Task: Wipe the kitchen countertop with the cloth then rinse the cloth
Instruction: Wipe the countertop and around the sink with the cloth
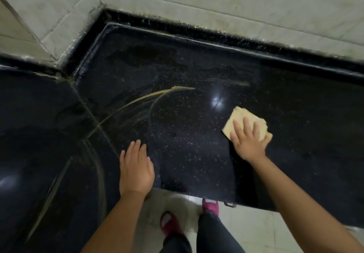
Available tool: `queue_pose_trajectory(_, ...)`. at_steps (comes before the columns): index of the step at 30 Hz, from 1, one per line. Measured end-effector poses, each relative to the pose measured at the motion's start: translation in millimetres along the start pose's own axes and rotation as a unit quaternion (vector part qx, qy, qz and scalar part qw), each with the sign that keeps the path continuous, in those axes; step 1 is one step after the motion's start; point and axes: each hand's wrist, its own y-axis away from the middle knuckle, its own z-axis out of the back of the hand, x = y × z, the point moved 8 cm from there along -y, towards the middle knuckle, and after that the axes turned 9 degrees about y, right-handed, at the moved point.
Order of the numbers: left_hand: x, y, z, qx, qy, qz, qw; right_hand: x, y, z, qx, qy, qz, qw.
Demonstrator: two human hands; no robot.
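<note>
Right hand (248, 142) flat on cloth (244, 119), fingers spread.
Cloth: yellow-beige, folded, ragged edge, on streaked black countertop (177, 126); left hand (136, 166) flat, fingers together.

Your black countertop (177, 134) lies open across its broad middle, with flat bare stone between your left hand (136, 170), resting flat near the front edge, and your right hand (248, 144), whose straight fingers press the yellow cloth (246, 122) to the surface. The tiled wall (216, 0) closes off the far side and meets a second wall at the left corner, where a raised black lip (197, 35) runs along the back. A seam (86, 110) crosses the stone at left but stands no higher than the surface. Yellowish streaks (149, 97) mark the slab without blocking passage. The front edge drops to the floor (256, 229).
</note>
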Motion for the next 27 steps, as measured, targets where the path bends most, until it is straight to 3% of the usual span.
queue_pose_trajectory(4,4,4,0,0.004,-0.024,-0.005,1.000,85,11,-13,0.005,0.014,0.099,0.995)
queue_pose_trajectory(6,1,1,0,-0.002,-0.026,-0.023,0.999,111,37,-24,-0.076,0.059,0.175,0.980)
queue_pose_trajectory(10,-3,-5,9,0.000,-0.043,-0.036,0.998,88,96,-63,-0.100,0.079,0.248,0.960)
queue_pose_trajectory(13,0,-6,17,0.022,-0.068,0.020,0.997,10,117,-79,-0.116,0.056,0.215,0.968)
queue_pose_trajectory(15,-4,-5,23,-0.001,-0.069,0.036,0.997,-47,113,-83,-0.067,0.038,0.138,0.987)
queue_pose_trajectory(18,-33,-14,17,-0.026,-0.062,-0.028,0.997,-107,78,-63,-0.013,0.006,-0.018,1.000)
queue_pose_trajectory(20,-67,-24,3,0.001,-0.071,-0.082,0.994,-120,39,-37,0.012,-0.036,-0.092,0.995)
queue_pose_trajectory(23,-115,-41,-21,0.040,-0.056,-0.119,0.990,-87,-37,9,-0.006,-0.033,-0.076,0.997)
queue_pose_trajectory(27,-133,-74,-42,0.031,-0.014,-0.060,0.998,10,-77,25,-0.050,-0.015,0.072,0.996)
